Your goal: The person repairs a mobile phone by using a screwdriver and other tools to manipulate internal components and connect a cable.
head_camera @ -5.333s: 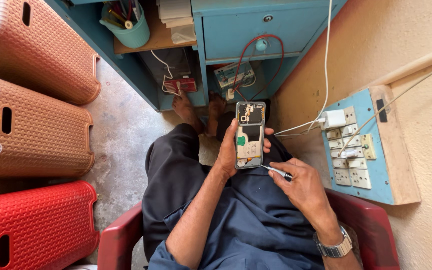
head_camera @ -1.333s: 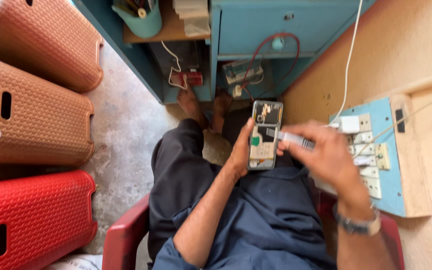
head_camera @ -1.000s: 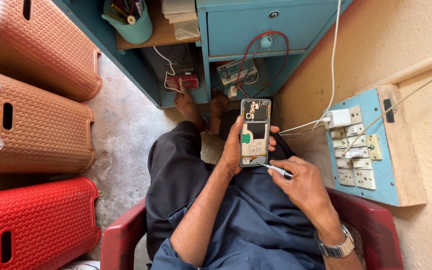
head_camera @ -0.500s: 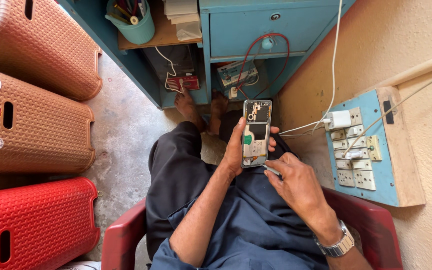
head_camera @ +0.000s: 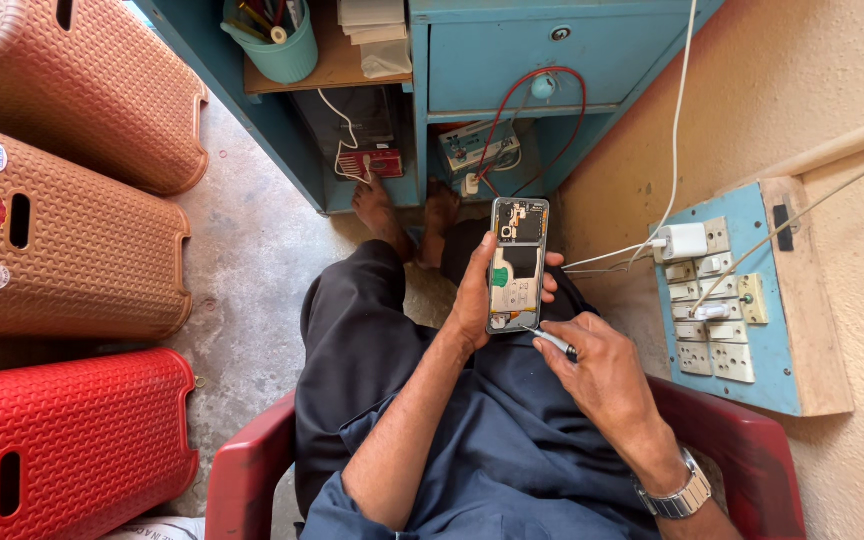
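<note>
Above the lap, the left hand (head_camera: 474, 300) grips the opened phone (head_camera: 517, 263); the right hand (head_camera: 592, 365) pinches a screwdriver (head_camera: 550, 339) at its lower edge. Keep the tip square and the phone steady.

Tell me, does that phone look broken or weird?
Yes. The phone in the left hand has no back cover, so its inner parts show. The right hand touches a thin tool to its lower edge.
</note>
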